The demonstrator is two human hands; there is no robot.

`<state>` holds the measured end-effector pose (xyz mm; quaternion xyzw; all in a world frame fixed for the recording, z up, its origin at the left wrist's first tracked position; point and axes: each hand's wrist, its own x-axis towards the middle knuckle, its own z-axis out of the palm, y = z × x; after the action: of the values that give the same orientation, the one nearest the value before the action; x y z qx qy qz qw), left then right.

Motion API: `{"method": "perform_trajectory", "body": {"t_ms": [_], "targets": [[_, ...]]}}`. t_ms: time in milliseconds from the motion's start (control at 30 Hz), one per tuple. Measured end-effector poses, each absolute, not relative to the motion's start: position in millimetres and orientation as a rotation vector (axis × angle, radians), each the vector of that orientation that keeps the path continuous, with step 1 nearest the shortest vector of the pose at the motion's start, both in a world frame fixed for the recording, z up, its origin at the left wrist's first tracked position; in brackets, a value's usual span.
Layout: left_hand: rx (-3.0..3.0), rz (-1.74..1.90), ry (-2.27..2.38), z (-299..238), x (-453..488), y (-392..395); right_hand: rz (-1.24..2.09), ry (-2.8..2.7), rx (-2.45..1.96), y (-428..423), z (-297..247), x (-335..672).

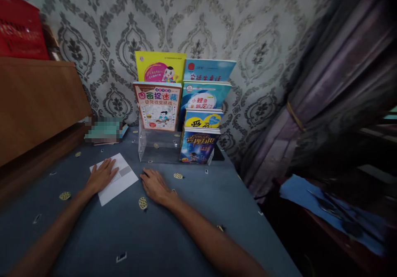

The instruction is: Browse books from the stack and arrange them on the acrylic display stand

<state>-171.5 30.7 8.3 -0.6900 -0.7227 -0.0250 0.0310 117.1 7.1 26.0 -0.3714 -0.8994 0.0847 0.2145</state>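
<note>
My left hand (101, 176) lies flat with its fingers spread on a white sheet of paper (119, 181) that rests on the blue patterned tablecloth (192, 202). My right hand (155, 186) lies palm down on the cloth just right of the paper, fingers stretched out and holding nothing. Both hands are a short way in front of a clear acrylic book stand (156, 146). The stand holds several children's books in tiers, among them a white and red puzzle book (157, 105), a yellow book (160, 66) and a dark blue book (197, 145) at the front right.
A wooden cabinet (34, 103) with a red box (19, 26) on top stands at the left. A blurred object (104, 128) lies at the back of the table. A tied purple curtain (325, 90) hangs at the right, above a dark surface with blue paper (328, 210).
</note>
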Motion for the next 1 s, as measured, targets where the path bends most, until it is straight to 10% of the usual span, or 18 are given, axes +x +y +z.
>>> {"method": "perform_trajectory", "body": {"t_ms": [1000], "targets": [[-2.247, -0.002, -1.870, 57, 2, -37, 0.125, -2.476, -0.948, -71, 39, 164]]}}
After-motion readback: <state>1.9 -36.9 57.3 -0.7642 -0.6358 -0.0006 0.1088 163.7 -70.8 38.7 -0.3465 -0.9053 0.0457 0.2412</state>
